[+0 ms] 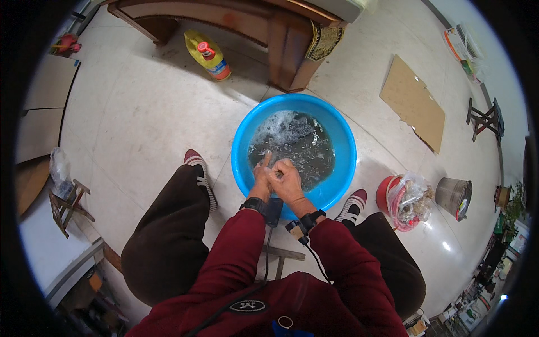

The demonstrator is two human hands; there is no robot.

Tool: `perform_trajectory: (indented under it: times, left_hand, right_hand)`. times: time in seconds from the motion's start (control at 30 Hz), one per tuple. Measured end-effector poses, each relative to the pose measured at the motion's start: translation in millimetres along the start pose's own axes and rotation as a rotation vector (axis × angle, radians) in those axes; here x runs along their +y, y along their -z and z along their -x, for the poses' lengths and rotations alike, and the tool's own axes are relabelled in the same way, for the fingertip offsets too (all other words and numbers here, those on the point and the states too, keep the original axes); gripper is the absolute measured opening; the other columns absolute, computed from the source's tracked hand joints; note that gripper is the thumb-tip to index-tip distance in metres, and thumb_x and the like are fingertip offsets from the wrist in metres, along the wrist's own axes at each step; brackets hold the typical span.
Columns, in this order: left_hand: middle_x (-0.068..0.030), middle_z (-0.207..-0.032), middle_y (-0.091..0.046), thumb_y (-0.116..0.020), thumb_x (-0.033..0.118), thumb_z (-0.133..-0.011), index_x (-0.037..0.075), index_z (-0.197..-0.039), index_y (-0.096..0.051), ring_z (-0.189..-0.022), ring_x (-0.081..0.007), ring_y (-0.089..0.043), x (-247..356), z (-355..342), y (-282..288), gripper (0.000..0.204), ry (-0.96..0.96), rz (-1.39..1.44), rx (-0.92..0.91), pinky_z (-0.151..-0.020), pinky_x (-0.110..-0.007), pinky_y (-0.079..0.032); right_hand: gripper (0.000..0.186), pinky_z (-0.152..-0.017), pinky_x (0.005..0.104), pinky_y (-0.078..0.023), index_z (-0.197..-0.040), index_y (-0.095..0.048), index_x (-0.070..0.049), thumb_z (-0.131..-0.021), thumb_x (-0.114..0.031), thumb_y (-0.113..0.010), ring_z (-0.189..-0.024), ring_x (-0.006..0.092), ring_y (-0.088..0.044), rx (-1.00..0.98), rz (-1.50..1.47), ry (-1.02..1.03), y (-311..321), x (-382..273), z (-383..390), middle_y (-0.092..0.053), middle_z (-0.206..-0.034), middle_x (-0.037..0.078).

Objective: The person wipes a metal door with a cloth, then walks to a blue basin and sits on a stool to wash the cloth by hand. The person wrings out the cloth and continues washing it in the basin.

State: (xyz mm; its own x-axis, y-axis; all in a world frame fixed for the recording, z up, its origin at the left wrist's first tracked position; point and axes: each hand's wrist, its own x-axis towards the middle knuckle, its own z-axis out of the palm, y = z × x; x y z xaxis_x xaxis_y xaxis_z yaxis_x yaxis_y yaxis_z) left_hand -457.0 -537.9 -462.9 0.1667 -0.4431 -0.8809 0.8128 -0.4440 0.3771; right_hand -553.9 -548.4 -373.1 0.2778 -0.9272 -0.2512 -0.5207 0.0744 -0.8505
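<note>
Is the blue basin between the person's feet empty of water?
No. The blue basin holds dark, foamy water, and the left hand and right hand meet above it.

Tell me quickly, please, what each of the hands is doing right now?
Left hand: fingers partly extended, pressed against the right hand over the blue basin; holding anything cannot be told.
Right hand: curled shut; contents cannot be told.

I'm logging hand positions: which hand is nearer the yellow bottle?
Left. The left hand is over the blue basin's near-left rim, on the side toward the yellow bottle; the right hand is pressed against it, farther right.
</note>
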Motion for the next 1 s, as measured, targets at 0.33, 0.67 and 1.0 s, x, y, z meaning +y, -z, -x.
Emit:
perform_trajectory:
  times: [0.33, 0.67, 1.0]
  left_hand:
    - [-0.0149, -0.126, -0.057, -0.058, 0.042, -0.096, -0.003, -0.133, -0.047, -0.103, -0.0255, -0.061, 8, 40, -41, 0.059, 0.003, -0.528, -0.058, -0.083, -0.046, -0.051]
    - [-0.0076, -0.114, -0.066, -0.054, 0.042, -0.101, 0.007, -0.127, -0.058, -0.1, -0.0245, -0.064, 0, 12, -3, 0.044, -0.147, -0.278, -0.05, -0.086, -0.041, -0.053]
    - [-0.006, -0.091, -0.067, -0.055, 0.04, -0.099, 0.003, -0.097, -0.068, -0.081, -0.017, -0.062, -14, 31, -29, 0.04, -0.07, -0.496, -0.023, -0.072, -0.035, -0.05]
  right_hand:
    - [0.033, -0.07, 0.0533, -0.048, -0.09, -0.064, -0.001, -0.094, -0.034, -0.057, -0.079, 0.0432, -0.063, 0.23, 0.445, -0.186, 64, 81, -38, -0.062, -0.088, 0.022]
    - [0.03, -0.084, 0.0424, -0.05, -0.082, -0.063, -0.002, -0.086, -0.03, -0.072, -0.099, 0.035, -0.061, 0.202, -0.018, 0.05, -1, 61, -10, -0.056, -0.117, 0.02]
    - [0.033, -0.07, 0.0473, -0.051, -0.075, -0.063, -0.002, -0.09, -0.031, -0.064, -0.08, 0.0391, -0.063, 0.238, 0.469, -0.099, 20, 18, -40, -0.063, -0.095, 0.019]
